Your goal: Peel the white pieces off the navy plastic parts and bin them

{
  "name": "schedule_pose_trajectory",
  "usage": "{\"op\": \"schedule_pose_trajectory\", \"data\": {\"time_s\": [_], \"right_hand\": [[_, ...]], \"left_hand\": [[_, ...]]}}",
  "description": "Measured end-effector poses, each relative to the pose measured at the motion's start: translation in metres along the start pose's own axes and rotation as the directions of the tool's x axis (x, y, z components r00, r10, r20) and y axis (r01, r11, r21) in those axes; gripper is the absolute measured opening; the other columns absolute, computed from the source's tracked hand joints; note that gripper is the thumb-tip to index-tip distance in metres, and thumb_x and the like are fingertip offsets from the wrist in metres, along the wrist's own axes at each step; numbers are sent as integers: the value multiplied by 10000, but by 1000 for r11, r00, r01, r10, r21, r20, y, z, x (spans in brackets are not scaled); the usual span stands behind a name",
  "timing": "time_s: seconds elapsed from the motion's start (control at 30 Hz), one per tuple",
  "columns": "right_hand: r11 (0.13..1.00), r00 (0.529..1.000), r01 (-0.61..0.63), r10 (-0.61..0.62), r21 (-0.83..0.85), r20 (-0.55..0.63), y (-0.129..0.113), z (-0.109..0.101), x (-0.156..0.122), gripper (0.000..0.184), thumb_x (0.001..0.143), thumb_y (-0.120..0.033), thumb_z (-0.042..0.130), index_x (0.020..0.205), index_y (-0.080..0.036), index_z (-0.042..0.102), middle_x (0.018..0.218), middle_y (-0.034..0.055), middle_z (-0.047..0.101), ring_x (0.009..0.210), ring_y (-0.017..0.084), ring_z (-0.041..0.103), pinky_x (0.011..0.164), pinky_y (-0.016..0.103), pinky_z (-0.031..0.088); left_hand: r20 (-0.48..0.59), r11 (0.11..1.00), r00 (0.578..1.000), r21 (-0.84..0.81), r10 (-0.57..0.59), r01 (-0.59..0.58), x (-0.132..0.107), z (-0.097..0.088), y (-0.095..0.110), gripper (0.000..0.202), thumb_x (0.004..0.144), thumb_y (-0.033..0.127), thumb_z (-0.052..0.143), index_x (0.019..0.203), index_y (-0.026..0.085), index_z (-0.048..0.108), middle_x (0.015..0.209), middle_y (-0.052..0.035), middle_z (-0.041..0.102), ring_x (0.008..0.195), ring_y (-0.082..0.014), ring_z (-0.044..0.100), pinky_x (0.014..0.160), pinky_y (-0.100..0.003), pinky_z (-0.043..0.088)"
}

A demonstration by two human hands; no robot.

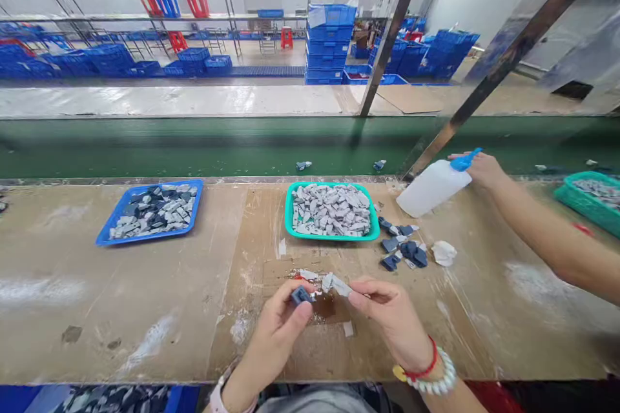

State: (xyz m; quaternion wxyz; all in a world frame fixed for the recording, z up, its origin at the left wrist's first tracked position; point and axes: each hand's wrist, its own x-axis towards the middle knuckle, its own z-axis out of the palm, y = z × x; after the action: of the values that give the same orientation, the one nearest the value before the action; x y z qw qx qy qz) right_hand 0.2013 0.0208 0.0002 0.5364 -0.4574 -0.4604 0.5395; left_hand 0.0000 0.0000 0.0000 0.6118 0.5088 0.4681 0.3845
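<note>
My left hand (279,322) pinches a small dark blue-grey plastic part (301,295) between thumb and fingers. In my right hand (387,313), thumb and forefinger are closed on a slim light grey plastic piece (338,284). The two parts are close together but look apart. Below them is a wet brown patch (332,310) on the cardboard, with another pale piece (309,275) at its far edge. Just beyond stands a green tray (289,232) full of light grey pieces. Several dark blue-grey parts (415,254) lie in a loose heap to its right.
A blue tray (104,240) of mixed grey pieces sits left. Another person's hand (484,171) reaches in from the right to a tilted white bottle (433,187). Crumpled white paper (444,253) lies by the heap. A green belt (217,148) with scattered parts runs behind.
</note>
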Motion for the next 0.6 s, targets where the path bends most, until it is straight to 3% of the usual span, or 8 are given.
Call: {"op": "schedule_pose_trajectory", "data": {"time_s": [0.2, 0.37, 0.53, 0.6], "right_hand": [[919, 938, 346, -338, -188, 72, -25, 10, -1, 199, 702, -90, 740, 789, -269, 756, 780, -2, 717, 706, 104, 679, 637, 151, 564], [816, 871, 490, -468, -306, 148, -27, 16, -6, 197, 741, -66, 708, 843, -233, 735, 812, 18, 705, 700, 116, 671, 611, 180, 564], [617, 752, 621, -642, -484, 148, -20, 28, -16, 190, 779, -4, 621, 839, -167, 698, 805, 56, 674, 685, 113, 622, 593, 195, 535], [561, 725, 629, -673, -538, 146, -17, 33, -20, 195, 787, 15, 589, 822, -154, 680, 792, 61, 663, 688, 115, 607, 600, 202, 529]], "left_hand": [[-6, 994, 994, -11, 112, -112, 10, 26, 12, 374, 875, 515, 538, 1128, 241, 520, 979, -35, 549, 888, -179, 496, 791, -270, 387], [-69, 990, 988, -2, 140, -141, 8, 35, 11, 399, 884, 530, 506, 1151, 234, 482, 1045, -62, 535, 920, -204, 508, 802, -294, 397], [-213, 976, 965, 182, 156, -118, 11, 46, 16, 234, 940, 437, 431, 990, 216, 487, 930, -44, 536, 868, -188, 506, 776, -294, 381], [-247, 960, 952, 254, 182, -118, 12, 51, 15, 228, 951, 415, 392, 948, 206, 483, 908, -50, 537, 858, -193, 509, 760, -301, 381]]}}
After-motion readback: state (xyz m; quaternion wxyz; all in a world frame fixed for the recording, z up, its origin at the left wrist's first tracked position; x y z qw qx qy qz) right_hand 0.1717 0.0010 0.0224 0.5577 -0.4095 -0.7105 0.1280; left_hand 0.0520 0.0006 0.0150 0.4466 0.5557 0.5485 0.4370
